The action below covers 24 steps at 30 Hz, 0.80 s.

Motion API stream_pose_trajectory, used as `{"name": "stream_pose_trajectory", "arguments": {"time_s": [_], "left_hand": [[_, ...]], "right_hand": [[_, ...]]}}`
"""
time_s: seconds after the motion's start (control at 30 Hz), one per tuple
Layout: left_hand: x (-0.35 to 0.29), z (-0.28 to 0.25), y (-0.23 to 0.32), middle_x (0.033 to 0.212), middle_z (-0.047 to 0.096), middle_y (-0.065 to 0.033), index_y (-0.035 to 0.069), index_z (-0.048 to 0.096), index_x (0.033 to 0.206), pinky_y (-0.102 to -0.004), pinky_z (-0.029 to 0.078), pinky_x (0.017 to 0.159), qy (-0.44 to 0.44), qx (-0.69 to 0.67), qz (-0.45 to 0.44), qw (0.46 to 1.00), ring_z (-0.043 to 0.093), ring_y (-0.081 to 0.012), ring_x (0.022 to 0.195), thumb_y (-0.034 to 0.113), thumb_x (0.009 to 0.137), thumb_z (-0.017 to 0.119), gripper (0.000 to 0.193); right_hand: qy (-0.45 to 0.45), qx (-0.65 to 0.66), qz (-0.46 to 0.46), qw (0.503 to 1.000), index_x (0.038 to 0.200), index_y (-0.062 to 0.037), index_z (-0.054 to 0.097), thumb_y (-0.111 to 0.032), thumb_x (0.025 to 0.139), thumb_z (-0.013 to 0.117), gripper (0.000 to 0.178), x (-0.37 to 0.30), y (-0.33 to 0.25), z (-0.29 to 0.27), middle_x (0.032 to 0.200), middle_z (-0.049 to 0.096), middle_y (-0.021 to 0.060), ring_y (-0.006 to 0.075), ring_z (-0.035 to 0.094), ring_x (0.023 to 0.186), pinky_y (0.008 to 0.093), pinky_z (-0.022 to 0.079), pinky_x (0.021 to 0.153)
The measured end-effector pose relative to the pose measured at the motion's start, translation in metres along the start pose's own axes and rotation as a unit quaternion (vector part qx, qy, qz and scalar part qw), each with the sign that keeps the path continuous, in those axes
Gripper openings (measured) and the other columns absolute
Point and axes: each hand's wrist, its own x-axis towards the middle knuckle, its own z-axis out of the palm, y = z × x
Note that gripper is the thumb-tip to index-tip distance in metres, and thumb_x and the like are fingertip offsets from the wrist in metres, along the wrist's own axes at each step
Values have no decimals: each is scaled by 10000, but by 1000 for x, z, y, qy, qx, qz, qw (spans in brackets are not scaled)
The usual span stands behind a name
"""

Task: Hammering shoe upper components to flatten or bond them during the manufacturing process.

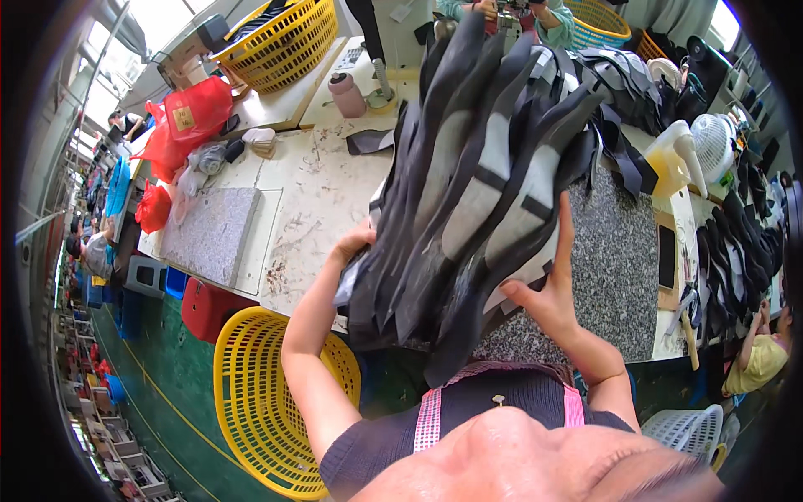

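Observation:
A thick bundle of curved dark grey and black material pieces (460, 167), some with pale grey panels and black strips, is held up in front of me. My left hand (357, 243) grips its left edge, with most of the fingers hidden behind the pieces. My right hand (548, 293) clasps the lower right side, thumb on the near face. The bundle hangs over the worktable (305, 192) and a speckled grey stone slab (615, 259), its lower ends close to my body.
A yellow basket (238, 393) stands on the floor at left. More dark pieces lie at the back right (615, 71) and far right (732, 259). A pink bottle (346, 96), red bags (196, 113) and a yellowish jug (672, 159) sit around. A co-worker's arms (554, 21) show across the table.

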Motion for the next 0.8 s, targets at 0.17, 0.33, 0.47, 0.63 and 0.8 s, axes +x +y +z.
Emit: {"name": "stream_pose_trajectory", "arguments": {"time_s": [0.17, 0.33, 0.47, 0.63, 0.8], "left_hand": [[44, 21, 14, 1282, 608, -103, -6, 437, 1436, -347, 438, 1038, 28, -2, -24, 999, 566, -189, 1166, 247, 642, 892, 950], [45, 40, 24, 1284, 608, -104, -6, 433, 1439, -347, 440, 1038, 7, 23, -31, 999, 567, -189, 1166, 229, 649, 893, 944], [18, -44, 36, 1285, 607, -104, -6, 430, 1441, -348, 441, 1038, -71, 91, -17, 993, 568, -189, 1166, 215, 655, 894, 938], [22, -56, 41, 1237, 641, -75, -8, 344, 1493, -280, 499, 888, -69, 91, -44, 992, 615, -147, 1080, 70, 757, 789, 864], [17, -58, 62, 1400, 521, -242, -35, 269, 1525, -370, 471, 1017, -25, 269, -73, 960, 573, -306, 1227, 252, 697, 909, 1085]], "right_hand": [[57, 73, -21, 995, 1594, -88, -87, -612, 643, 877, 1452, 0, -39, -11, 1600, 200, 160, 285, 316, 1441, 434, 285, 1178], [50, -106, -84, 990, 1593, -79, -32, -536, 665, 890, 1385, -7, -22, -25, 1594, 228, 173, 304, 289, 1458, 450, 274, 1188], [-9, -224, 12, 974, 1597, -150, 136, -484, 706, 861, 1196, 4, 21, 6, 1622, 133, 275, 458, 156, 1499, 542, 186, 1190], [26, -249, 106, 962, 1593, -284, 119, -607, 764, 760, 1096, 2, 93, 45, 1603, 187, 299, 547, 197, 1460, 669, 233, 1099], [-74, -182, 153, 968, 1597, -207, 120, -635, 815, 695, 1061, -2, 66, 18, 1598, 198, 300, 467, 211, 1486, 642, 245, 1127]]}}
